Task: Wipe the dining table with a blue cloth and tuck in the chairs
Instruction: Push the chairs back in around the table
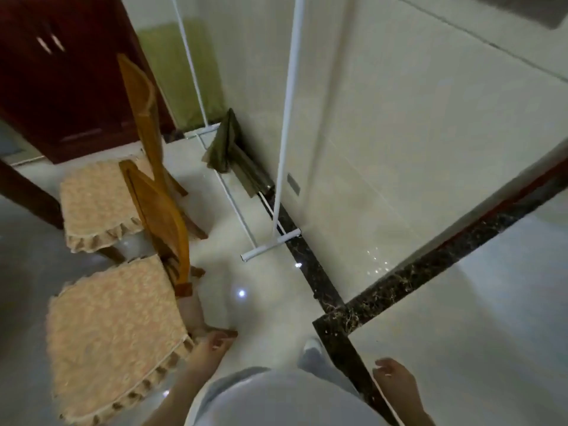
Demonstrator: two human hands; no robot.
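Pale glossy floor tiles [221,272] fill most of the view, crossed by a dark marble border strip [430,265]. A pale tiled wall [399,118] rises on the right side. A dark red cabinet [61,87] stands at upper left.

A white tubular rack [287,118] stands along the wall, its foot resting on the floor across the border strip. A green cloth [222,146] is draped on its low rail.

Two wooden chairs stand side by side at left, backs towards the rack. The far chair [95,201] and the near chair [116,327] each carry a frilled beige cushion. A dark brown wooden member [27,192] at the left edge lies just beside the far chair; whether it is part of the table cannot be told.

The left hand [209,348] hangs just beside the near chair's cushion corner, fingers loosely curled, gripping nothing. The right hand [396,379] hangs over the floor, relaxed and empty.
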